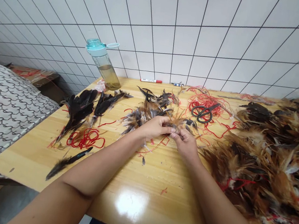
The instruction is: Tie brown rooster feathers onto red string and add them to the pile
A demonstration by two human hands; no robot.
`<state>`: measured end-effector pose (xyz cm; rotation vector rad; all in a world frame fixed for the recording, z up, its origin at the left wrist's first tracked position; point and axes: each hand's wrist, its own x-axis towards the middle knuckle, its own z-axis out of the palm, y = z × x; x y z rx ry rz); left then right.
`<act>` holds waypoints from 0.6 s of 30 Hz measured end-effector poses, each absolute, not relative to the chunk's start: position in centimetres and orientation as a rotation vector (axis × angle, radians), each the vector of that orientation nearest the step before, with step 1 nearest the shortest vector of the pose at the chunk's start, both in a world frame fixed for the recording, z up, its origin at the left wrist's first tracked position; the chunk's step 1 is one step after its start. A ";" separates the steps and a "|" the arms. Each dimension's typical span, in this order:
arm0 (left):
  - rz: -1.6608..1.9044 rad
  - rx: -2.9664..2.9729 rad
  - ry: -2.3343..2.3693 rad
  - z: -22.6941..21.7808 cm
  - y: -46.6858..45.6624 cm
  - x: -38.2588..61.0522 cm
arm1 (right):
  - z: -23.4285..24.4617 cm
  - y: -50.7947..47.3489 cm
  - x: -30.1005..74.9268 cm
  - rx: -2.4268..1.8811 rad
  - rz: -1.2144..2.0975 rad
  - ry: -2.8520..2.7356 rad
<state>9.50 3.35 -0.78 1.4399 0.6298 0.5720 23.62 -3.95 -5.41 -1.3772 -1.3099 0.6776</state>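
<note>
Feather bunch (174,125), small and brown, is held just above the table (135,203), pinched from both sides. The left hand (156,127) closes its fingers over one end and the right hand (186,144) nips the other with its fingertips, the two hands touching. To handle it well, I judge the quills should lie level and pressed together. The pinch belongs on the stems and should be firm, with no squeeze on the soft vanes, which could slip or crumple.

Nearer than the grip the wood is glossy. Left of the grip and a little nearer lie a lone dark feather (67,161) and loops of red string (86,140). To its right a big heap of brown feathers (271,164) spreads close by. Just beyond the grip lies a loose pile of mixed feathers (149,110), with black feathers (79,111) further left. Beyond to the right, scissors (204,111) rest on a tangle of red thread (214,129). Farthest off, by the tiled wall (179,26), are a bottle (104,64) and a red marker (150,80).
</note>
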 end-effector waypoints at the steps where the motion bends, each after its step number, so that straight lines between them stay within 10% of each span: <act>1: 0.571 1.431 0.630 -0.8 3.3 9.5 | -5.4 -4.0 23.6 -1.373 0.676 -1.317; 18: 0.848 1.445 0.721 0.0 3.8 8.9 | -4.8 -4.2 23.5 -1.350 0.745 -1.197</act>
